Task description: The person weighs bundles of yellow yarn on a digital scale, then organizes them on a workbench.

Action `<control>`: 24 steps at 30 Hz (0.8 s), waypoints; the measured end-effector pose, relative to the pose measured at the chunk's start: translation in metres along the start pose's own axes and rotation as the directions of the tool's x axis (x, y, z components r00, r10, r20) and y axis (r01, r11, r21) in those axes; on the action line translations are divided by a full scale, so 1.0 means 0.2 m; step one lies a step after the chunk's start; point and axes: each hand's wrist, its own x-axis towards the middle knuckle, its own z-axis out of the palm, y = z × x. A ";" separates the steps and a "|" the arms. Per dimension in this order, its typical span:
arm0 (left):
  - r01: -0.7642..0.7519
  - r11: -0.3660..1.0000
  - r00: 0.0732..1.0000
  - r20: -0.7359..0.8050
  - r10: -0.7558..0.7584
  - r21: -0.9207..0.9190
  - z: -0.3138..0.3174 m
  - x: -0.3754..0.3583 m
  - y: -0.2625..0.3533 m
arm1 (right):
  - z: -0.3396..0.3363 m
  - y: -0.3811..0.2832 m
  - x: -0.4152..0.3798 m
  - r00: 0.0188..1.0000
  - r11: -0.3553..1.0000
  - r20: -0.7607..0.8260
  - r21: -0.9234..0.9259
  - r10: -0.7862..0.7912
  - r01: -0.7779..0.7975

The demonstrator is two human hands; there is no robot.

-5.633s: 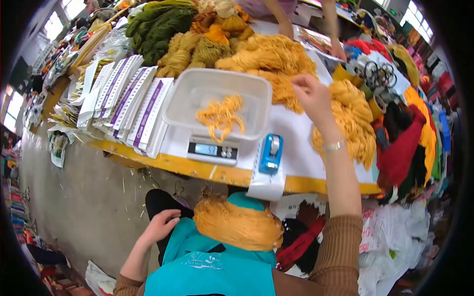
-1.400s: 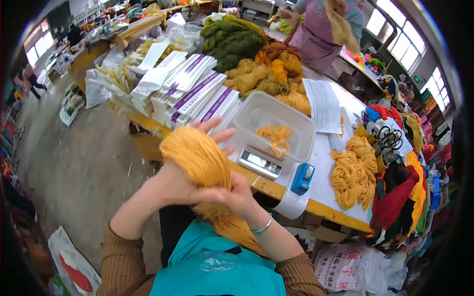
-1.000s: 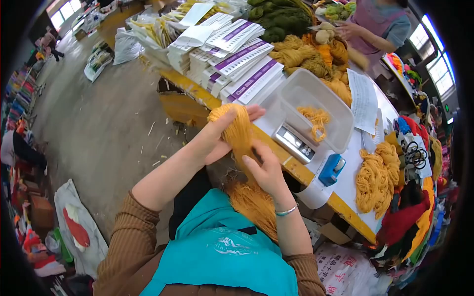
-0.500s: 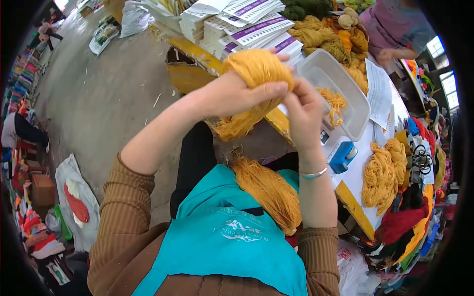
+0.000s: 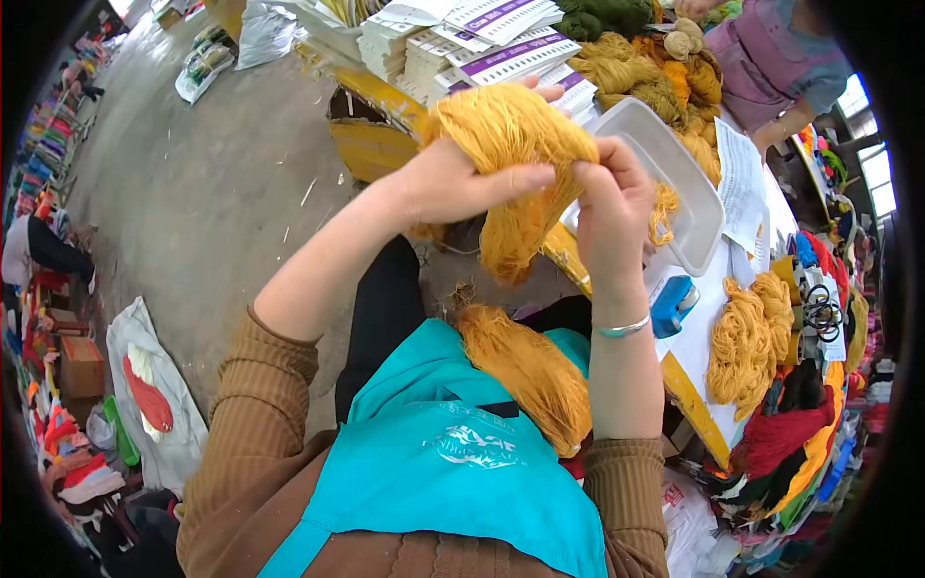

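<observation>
A skein of golden-yellow yarn (image 5: 515, 125) hangs over my left hand (image 5: 462, 188), whose fingers pass through its loop while the thumb lies across the front. At the skein's right edge my right hand (image 5: 617, 207) has thumb and fingertips pinched on the yarn. The lower end of the skein dangles above the floor. Another golden skein (image 5: 530, 376) rests on my lap over the teal apron (image 5: 443, 462). Just behind my right hand is a clear plastic tub (image 5: 711, 226) with loose yellow strands (image 5: 663, 214) in it.
On the table sit a blue tape dispenser (image 5: 673, 306), a yellow yarn pile (image 5: 747, 337), scissors (image 5: 822, 310), a paper sheet (image 5: 740, 183) and stacked printed cards (image 5: 511, 63). Olive and orange skeins (image 5: 626, 72) lie farther back. A co-worker (image 5: 761, 63) stands at the far right.
The skein's hanging part has swung right and narrowed, spreading out below my hands. My right hand has shifted slightly right and down. The co-worker's arm has moved.
</observation>
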 end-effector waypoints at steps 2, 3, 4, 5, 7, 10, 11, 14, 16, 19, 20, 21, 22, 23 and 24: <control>-0.056 0.991 0.998 0.022 0.054 0.119 0.03 -0.01 0.02 | 0.00 0.02 -0.04 0.992 0.987 0.065 0.109 0.112 -0.119; -0.075 0.982 0.997 0.048 0.068 0.176 0.03 -0.01 0.03 | 0.02 0.02 -0.06 0.990 0.986 0.053 0.098 0.129 -0.134; -0.092 0.966 0.994 0.086 0.072 0.243 0.02 -0.01 0.05 | 0.06 0.02 -0.08 0.988 0.985 0.042 0.087 0.146 -0.149; -0.108 0.945 0.990 0.123 0.073 0.310 0.01 0.00 0.08 | 0.05 0.04 -0.10 0.987 0.985 0.036 0.067 0.156 -0.158; -0.112 0.926 0.987 0.147 0.062 0.362 0.01 -0.01 0.13 | -0.01 0.05 -0.14 0.976 0.980 0.094 0.016 0.196 -0.198; 0.162 0.908 0.987 0.058 -0.152 -0.387 0.10 -0.12 0.07 | -0.02 0.06 -0.22 0.984 0.967 0.058 0.186 0.166 -0.174; 0.267 0.425 0.928 0.111 -0.357 -0.865 0.19 -0.20 0.06 | -0.03 0.08 -0.26 0.984 0.978 0.044 0.112 0.172 -0.176; 0.309 0.151 0.851 0.202 -0.484 -0.939 0.30 -0.28 0.08 | -0.04 0.15 -0.33 0.923 0.940 0.178 -0.032 0.341 -0.341; 0.378 0.163 0.801 0.233 -0.551 -0.912 0.33 -0.31 0.09 | -0.02 0.21 -0.37 0.940 0.945 0.096 -0.021 0.328 -0.327; 0.405 0.295 0.802 0.182 -0.569 -0.865 0.35 -0.33 0.11 | -0.01 0.21 -0.39 0.953 0.954 0.081 0.042 0.291 -0.295; 0.420 0.480 0.837 0.124 -0.533 -0.770 0.35 -0.33 0.12 | -0.01 0.21 -0.40 0.956 0.958 0.093 0.049 0.279 -0.284; 0.415 0.646 0.872 0.076 -0.484 -0.641 0.35 -0.33 0.14 | -0.01 0.22 -0.42 0.945 0.944 0.054 0.059 0.321 -0.324; 0.418 0.672 0.867 0.048 -0.496 -0.612 0.35 -0.35 0.15 | -0.02 0.23 -0.44 0.946 0.944 0.049 0.059 0.321 -0.323; 0.418 0.671 0.868 0.051 -0.494 -0.612 0.35 -0.36 0.16 | -0.04 0.23 -0.46 0.947 0.948 0.035 -0.028 0.319 -0.318; 0.405 0.751 0.879 -0.004 -0.477 -0.521 0.35 -0.37 0.17 | -0.05 0.23 -0.47 0.949 0.943 0.023 -0.115 0.316 -0.311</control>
